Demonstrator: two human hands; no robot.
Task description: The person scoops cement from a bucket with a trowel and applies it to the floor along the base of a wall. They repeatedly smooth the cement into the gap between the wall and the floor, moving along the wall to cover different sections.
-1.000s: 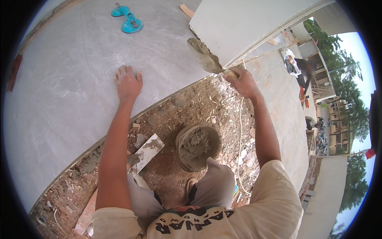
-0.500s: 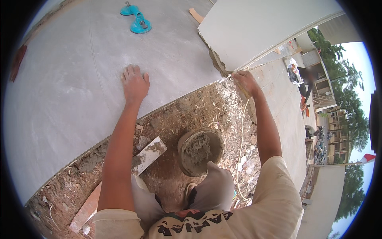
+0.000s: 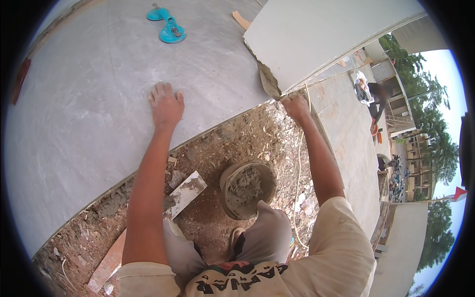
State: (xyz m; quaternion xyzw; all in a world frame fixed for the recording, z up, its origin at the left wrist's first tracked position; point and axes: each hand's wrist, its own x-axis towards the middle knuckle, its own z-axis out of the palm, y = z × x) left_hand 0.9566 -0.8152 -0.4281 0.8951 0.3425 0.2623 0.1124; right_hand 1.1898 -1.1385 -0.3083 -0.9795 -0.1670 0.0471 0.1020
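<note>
Outdoor building site, going by the head view — a big smooth grey slab (image 3: 74, 128) filled the left side, rubbly bare ground (image 3: 213, 136) ran along its edge, and a large pale panel (image 3: 316, 44) jutted in from the upper right. Another person (image 3: 378, 99) was off in the background.

Left hand (image 3: 166, 105) was palm down on the slab, fingers stretched out and slightly spread, holding nothing. Right hand (image 3: 296, 108) was at the panel's near corner, fingers curled closed on the trowel (image 3: 269, 83), though the handle was mostly hidden. The blade ran along the panel's edge; couldn't tell if it was actually touching.

A bucket (image 3: 271, 183) with wet mortar (image 3: 246, 185) inside sat by the person's knee, with a smeared white board (image 3: 189, 192) just beside it. Teal suction lifter (image 3: 171, 30) was on the slab, well apart from both hands.

My read: the step in hand was working mortar along that edge. Next move called for a steady wrist and a flat blade — no bumping the panel's corner.
</note>
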